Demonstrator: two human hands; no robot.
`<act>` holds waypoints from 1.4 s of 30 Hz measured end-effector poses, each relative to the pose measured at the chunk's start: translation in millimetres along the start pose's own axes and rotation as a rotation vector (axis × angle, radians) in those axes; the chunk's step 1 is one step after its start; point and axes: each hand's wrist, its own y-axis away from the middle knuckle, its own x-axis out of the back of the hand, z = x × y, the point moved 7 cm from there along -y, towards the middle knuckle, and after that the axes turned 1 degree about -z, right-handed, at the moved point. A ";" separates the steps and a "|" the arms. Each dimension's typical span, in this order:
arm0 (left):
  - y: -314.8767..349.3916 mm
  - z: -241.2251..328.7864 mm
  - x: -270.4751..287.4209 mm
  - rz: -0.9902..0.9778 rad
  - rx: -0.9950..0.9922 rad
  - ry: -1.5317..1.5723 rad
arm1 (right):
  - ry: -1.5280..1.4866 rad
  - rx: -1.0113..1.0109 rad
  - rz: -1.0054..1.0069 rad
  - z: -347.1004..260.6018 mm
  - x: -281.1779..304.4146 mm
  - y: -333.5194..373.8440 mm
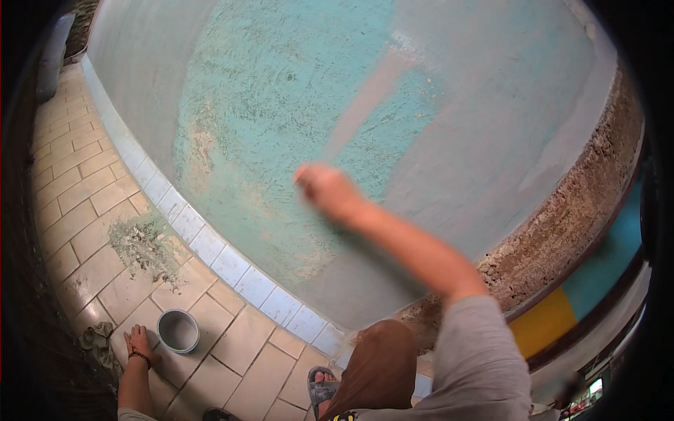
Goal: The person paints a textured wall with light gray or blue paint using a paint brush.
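My right hand (331,191) is closed in front of the turquoise, rough patch of the wall (267,91); motion smears its fingers. What it grips, if anything, is too blurred to make out. From just above the hand, a smooth grey-pink streak (365,98) runs up and to the right across the patch. On the tiled floor my left hand (142,345) rests flat, fingers spread, a dark bracelet at its wrist. Close to its right stands a round grey bowl (197,342) with greyish stuff inside. A crumpled olive cloth (102,345) lies to its left.
Crumbly grey-green debris (145,247) is scattered on the beige floor tiles (77,179). Pale blue skirting tiles (229,265) edge the wall's foot. A rough brown ledge (547,231) borders the wall at right. My knee (382,365) and sandalled foot (323,386) are near the wall.
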 end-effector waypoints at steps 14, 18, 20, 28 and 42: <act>-24.6 -1.8 13.8 0.266 0.032 -0.174 | 0.845 0.456 0.023 -37.9 -13.6 -33.2; -25.5 -13.0 12.6 0.357 0.053 -0.155 | 0.141 0.104 -0.213 -33.1 -26.5 -36.0; -21.7 -5.9 20.1 0.354 0.046 -0.133 | 0.277 -0.130 -0.070 14.2 69.4 -69.5; -28.1 -19.0 29.9 0.378 0.096 -0.061 | 0.969 0.290 0.510 -32.0 190.8 -72.4; -33.8 -32.4 28.8 0.357 0.154 -0.136 | 0.106 -0.041 0.455 -3.3 199.3 -5.3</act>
